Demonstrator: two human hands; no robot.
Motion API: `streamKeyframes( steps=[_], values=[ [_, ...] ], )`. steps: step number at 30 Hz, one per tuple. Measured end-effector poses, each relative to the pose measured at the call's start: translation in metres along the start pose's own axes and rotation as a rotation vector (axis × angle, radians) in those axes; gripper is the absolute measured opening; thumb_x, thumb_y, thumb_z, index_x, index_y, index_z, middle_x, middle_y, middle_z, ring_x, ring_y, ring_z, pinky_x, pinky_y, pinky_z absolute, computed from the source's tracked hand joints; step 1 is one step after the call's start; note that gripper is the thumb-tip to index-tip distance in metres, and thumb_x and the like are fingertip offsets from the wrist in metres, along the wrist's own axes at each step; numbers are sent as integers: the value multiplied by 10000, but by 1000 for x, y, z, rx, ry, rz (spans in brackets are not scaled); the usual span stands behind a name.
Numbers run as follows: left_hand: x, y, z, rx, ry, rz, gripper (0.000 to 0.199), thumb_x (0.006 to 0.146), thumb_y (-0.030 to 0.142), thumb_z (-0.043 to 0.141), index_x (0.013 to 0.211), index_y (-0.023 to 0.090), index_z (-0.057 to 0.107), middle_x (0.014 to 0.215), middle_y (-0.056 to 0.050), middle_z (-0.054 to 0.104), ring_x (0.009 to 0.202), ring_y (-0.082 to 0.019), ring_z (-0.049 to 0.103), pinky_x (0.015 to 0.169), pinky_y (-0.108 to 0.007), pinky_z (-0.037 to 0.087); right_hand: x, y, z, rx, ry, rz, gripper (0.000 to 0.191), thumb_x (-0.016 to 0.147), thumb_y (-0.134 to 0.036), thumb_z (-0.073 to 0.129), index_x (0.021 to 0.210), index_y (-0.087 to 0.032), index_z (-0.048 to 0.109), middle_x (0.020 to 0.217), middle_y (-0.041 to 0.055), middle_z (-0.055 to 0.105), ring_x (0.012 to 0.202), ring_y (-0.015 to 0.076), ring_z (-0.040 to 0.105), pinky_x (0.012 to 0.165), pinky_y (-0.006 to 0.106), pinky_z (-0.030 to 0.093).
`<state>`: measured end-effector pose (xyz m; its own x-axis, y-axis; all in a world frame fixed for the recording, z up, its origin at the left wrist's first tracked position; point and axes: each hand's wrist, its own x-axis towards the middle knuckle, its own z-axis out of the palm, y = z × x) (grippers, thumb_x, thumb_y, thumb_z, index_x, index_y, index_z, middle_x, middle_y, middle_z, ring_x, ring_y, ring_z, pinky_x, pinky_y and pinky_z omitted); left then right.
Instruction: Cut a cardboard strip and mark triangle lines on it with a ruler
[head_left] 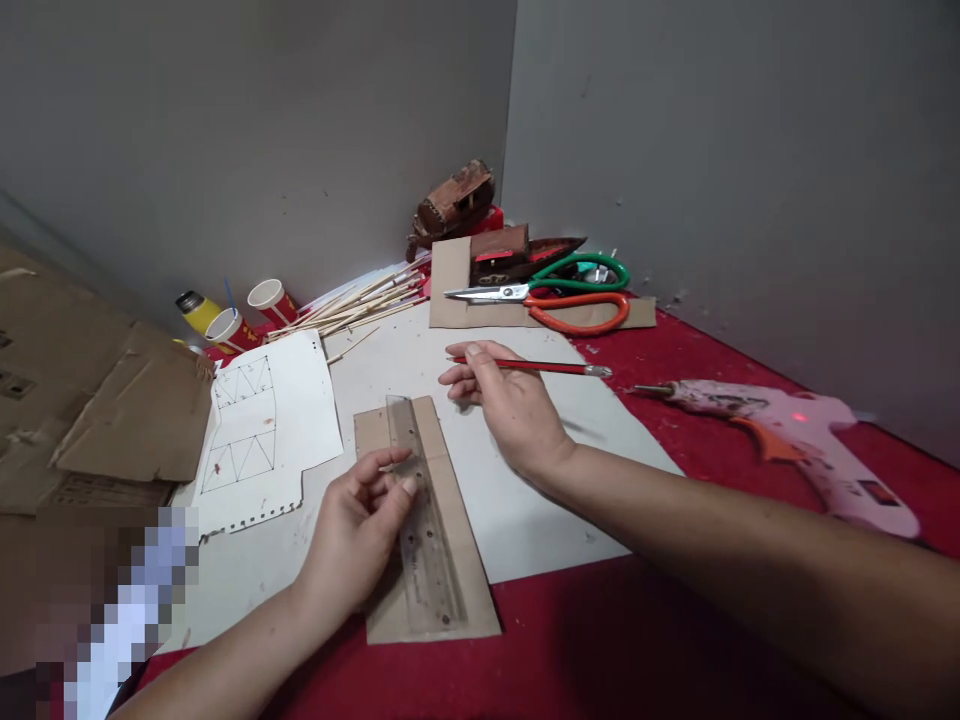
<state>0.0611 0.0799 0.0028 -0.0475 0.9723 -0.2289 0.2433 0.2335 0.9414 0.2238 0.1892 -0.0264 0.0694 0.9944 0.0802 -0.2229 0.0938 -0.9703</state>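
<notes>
My right hand [517,410] is raised above the white sheet [540,520], its thumb and fingers closed on a red-and-black pencil [555,368] that lies nearly level. Over a clear plastic ruler [431,545] hovers or rests my left hand [364,520]; its thumb and index finger are apart, the other fingers loosely curled. Whether its fingertips touch the ruler is hard to tell. Beneath the ruler is a strip of brown cardboard [469,530], partly covered by the left hand.
A torn page with drawn triangles [292,430] lies left. Behind are wooden sticks [360,305], paper cups [274,300], scissors [525,293] on cardboard, and brown models [457,200]. A pink glue gun [795,430] lies on red cloth at right; cardboard boxes [135,400] stand left.
</notes>
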Motion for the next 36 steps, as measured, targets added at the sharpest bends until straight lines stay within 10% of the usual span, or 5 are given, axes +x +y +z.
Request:
streamKeyframes(
  steps=[6, 10, 15, 21, 36],
  values=[
    [4, 7, -7, 356, -144, 54, 339, 929, 411, 594, 1162, 173, 655, 628, 30, 577, 561, -138, 536, 557, -269, 441, 1, 0, -1, -80, -62, -17, 319, 974, -463, 468, 960, -193, 639, 748, 6, 689, 657, 136, 631, 676, 288, 498],
    [5, 9, -20, 643, -100, 288, 263, 979, 361, 529, 1119, 204, 688, 966, -77, 735, 854, -212, 677, 763, -368, 553, 0, -1, -1, -95, -94, 9, 301, 980, -442, 468, 967, -191, 633, 762, 6, 689, 667, 133, 634, 689, 282, 500],
    [9, -3, -20, 1004, -73, 637, 447, 991, 315, 494, 1379, 100, 541, 1438, -228, 546, 1324, -327, 537, 1047, -528, 501, 0, 0, -2, -102, -88, 15, 307, 983, -447, 464, 972, -190, 632, 769, 8, 689, 667, 134, 635, 683, 281, 500],
    [16, -12, -17, 1163, -201, 592, 581, 1023, 386, 425, 1504, 61, 394, 1585, -230, 366, 1483, -351, 321, 1165, -585, 361, 1, -1, -3, -103, -96, 27, 310, 981, -448, 473, 964, -187, 639, 765, 13, 690, 670, 138, 636, 683, 287, 508],
    [24, -15, -21, 1190, -254, 658, 589, 1015, 395, 436, 1513, 87, 373, 1583, -215, 381, 1478, -342, 340, 1176, -587, 342, 0, -3, -3, -122, -94, 44, 273, 990, -402, 483, 960, -182, 642, 769, 11, 686, 668, 130, 630, 673, 275, 507]
  ],
)
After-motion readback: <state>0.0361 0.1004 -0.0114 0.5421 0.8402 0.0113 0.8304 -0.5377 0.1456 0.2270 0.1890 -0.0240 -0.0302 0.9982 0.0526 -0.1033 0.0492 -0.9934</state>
